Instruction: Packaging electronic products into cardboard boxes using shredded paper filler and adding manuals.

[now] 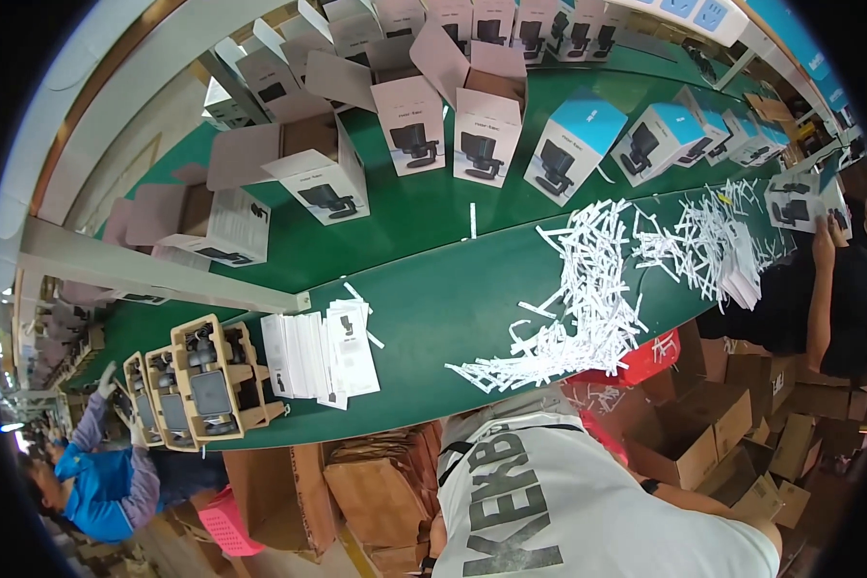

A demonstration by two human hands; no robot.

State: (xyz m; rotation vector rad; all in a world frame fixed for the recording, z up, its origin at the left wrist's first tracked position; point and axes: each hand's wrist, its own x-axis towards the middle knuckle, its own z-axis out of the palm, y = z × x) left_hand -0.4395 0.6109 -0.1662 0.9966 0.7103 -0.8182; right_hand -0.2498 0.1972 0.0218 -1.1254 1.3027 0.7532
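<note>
Neither of my hands shows its fingers. My right forearm (696,497), with a dark band at the wrist, bends in beside my white shirt (588,501), and the hand beyond it is hidden. A sliver of skin (437,536) shows at the shirt's left side; whether it is arm or hand I cannot make out. Before me on the green table lies a heap of white paper strips (597,279). Left of it rest a row of white leaflets (303,356) and stacked tan trays (212,385) holding dark devices.
Open white boxes (409,130) and blue-topped boxes (573,144) line the raised green shelf. A white post (154,270) crosses at left. Cardboard cartons (694,433) and a red stool (645,358) stand below the table edge. Co-workers are at far left and right, the right one (824,250) holding a box.
</note>
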